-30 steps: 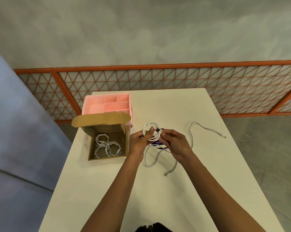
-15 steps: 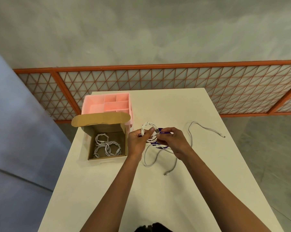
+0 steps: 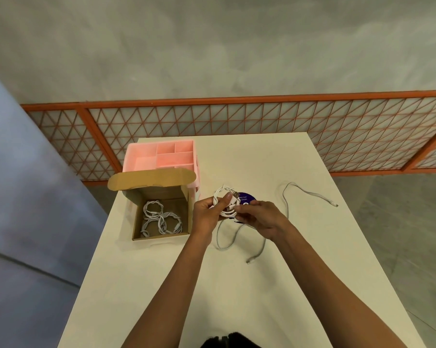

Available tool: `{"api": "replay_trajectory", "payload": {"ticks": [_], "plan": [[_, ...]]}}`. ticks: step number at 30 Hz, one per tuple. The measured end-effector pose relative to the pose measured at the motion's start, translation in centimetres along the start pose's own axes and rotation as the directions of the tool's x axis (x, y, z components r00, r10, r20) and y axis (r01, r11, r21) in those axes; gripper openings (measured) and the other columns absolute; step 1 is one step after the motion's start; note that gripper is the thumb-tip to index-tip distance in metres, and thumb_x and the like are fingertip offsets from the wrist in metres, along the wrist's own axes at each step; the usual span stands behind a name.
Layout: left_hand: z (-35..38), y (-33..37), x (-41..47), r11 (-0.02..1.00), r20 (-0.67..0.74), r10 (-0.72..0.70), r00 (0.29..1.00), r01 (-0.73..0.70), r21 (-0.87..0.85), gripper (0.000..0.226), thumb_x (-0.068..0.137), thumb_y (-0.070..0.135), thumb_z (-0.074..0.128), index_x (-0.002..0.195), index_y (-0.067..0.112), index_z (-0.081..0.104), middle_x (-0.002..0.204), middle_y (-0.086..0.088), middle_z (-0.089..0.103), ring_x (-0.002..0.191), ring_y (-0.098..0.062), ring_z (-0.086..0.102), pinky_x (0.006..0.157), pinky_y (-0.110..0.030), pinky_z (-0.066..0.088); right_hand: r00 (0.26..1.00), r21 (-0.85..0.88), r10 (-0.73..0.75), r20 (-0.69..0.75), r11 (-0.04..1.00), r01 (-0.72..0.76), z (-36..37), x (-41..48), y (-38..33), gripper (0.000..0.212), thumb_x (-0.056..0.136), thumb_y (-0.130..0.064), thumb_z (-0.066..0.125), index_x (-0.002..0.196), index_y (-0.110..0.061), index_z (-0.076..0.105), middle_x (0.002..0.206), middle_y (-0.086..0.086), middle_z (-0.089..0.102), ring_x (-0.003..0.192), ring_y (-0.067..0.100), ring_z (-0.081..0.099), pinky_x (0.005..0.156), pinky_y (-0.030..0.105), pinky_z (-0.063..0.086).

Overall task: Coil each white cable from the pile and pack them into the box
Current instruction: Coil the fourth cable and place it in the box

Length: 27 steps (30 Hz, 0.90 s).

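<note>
A coiled white cable [image 3: 223, 194] is held above the table between both hands. My left hand [image 3: 207, 214] pinches the coil's left side with thumb on top. My right hand [image 3: 259, 218] grips the coil's lower right, at the plug end. An open cardboard box [image 3: 136, 222] stands to the left, flap up, with coiled white cables [image 3: 159, 217] inside. A loose white cable [image 3: 309, 193] trails on the table to the right, and another loose length [image 3: 229, 241] loops below the hands, its ties to the others hidden by my hands.
A pink compartment organiser [image 3: 161, 156] stands behind the box. A purple round label [image 3: 245, 198] lies on the white table [image 3: 237, 285] under my hands. An orange lattice railing [image 3: 237, 116] runs behind the table's far edge.
My hands have stayed in place, working the coil. The right hand shifted from pulling the plug end out to the right back in against the coil.
</note>
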<state>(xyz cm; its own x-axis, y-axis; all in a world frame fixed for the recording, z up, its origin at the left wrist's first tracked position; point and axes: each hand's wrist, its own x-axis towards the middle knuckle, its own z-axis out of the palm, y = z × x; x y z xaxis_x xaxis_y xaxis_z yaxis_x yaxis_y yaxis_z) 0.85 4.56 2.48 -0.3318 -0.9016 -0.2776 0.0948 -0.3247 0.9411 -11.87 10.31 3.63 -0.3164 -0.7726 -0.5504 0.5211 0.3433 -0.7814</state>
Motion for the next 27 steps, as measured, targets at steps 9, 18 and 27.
{"api": "replay_trajectory", "payload": {"ticks": [9, 18, 27], "plan": [[-0.9, -0.1, 0.3, 1.000, 0.144, -0.001, 0.990, 0.000, 0.003, 0.007, 0.083, 0.005, 0.068, 0.084, 0.010, 0.072, 0.074, 0.000, 0.074, 0.069, -0.015, 0.069, 0.060, -0.024, 0.056, 0.987, -0.166, 0.092, 0.133, 0.984, -0.069, -0.5, -0.2, 1.0, 0.017, 0.086, -0.001, 0.062, 0.090, -0.015, 0.054, 0.083, -0.004, 0.064, 0.084, 0.008, 0.058, 0.084, 0.031, 0.036], [-1.5, 0.5, 0.8, 0.980, 0.234, 0.143, 0.962, -0.171, 0.104, 0.013, 0.077, -0.003, 0.073, 0.088, 0.003, 0.071, 0.082, -0.008, 0.073, 0.073, -0.014, 0.068, 0.062, -0.021, 0.053, 0.988, -0.166, -0.067, 0.138, 0.982, 0.089, -0.9, -0.3, 1.4, 0.032, 0.082, 0.006, 0.065, 0.090, -0.019, 0.046, 0.068, -0.010, 0.065, 0.081, 0.013, 0.059, 0.075, 0.026, 0.038], [-1.9, 0.2, 1.4, 0.923, 0.311, 0.241, 0.919, -0.316, 0.219, 0.014, 0.075, 0.001, 0.076, 0.087, 0.007, 0.073, 0.091, -0.011, 0.072, 0.088, -0.018, 0.067, 0.083, -0.030, 0.054, 0.980, -0.155, -0.110, 0.168, 0.978, 0.137, -1.4, -0.6, 1.5, 0.026, 0.080, 0.008, 0.064, 0.093, -0.013, 0.056, 0.073, -0.001, 0.070, 0.074, 0.013, 0.066, 0.082, 0.025, 0.046]]}}
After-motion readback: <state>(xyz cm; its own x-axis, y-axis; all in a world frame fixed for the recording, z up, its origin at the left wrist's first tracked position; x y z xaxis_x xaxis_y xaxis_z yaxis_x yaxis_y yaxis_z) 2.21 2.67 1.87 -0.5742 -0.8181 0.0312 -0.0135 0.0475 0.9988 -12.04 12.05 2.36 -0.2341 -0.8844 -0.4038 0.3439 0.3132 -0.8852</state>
